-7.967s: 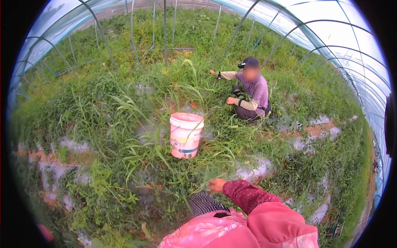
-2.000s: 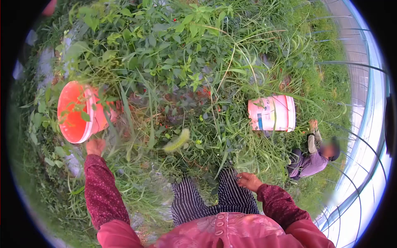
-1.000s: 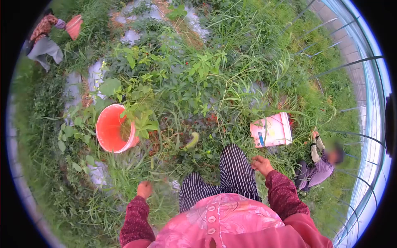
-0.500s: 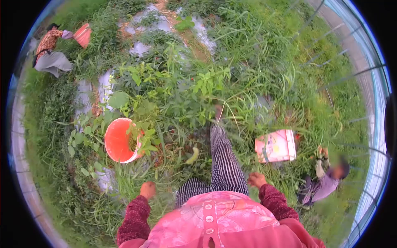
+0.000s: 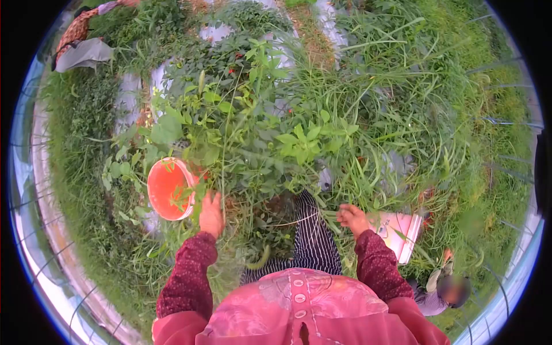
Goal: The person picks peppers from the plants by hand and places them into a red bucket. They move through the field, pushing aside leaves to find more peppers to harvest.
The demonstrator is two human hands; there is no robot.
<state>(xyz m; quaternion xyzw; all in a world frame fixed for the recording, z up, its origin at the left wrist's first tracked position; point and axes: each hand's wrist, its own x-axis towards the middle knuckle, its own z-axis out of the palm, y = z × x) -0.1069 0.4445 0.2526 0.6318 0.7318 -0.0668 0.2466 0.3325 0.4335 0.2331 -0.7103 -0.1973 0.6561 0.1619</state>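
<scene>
My left hand (image 5: pixel 211 215) is raised beside the orange-red bucket (image 5: pixel 164 192), just right of its rim. Its fingers point forward, a little apart, and I see nothing in them. My right hand (image 5: pixel 352 218) hangs over tall grass with loosely bent fingers, near the left end of a white bucket (image 5: pixel 407 233). No object shows in that hand. The orange-red bucket tilts among the weeds with leaves across its mouth. Between my hands stands my leg in striped trousers (image 5: pixel 315 238), its foot hidden by plants. A curved, pale green seed head (image 5: pixel 261 259) shows near it.
Dense weeds and leafy plants (image 5: pixel 302 144) with small red fruits surround me. Plastic sheeting (image 5: pixel 127 103) shows in strips between rows. One person (image 5: pixel 83 52) bends at the upper left; another person (image 5: pixel 445 293) crouches at the lower right. Netting and metal hoops edge both sides.
Both my hands have moved forward and up, the left one now beside the orange-red bucket. The plants and the white bucket have shifted in view as my head turned and moved forward.
</scene>
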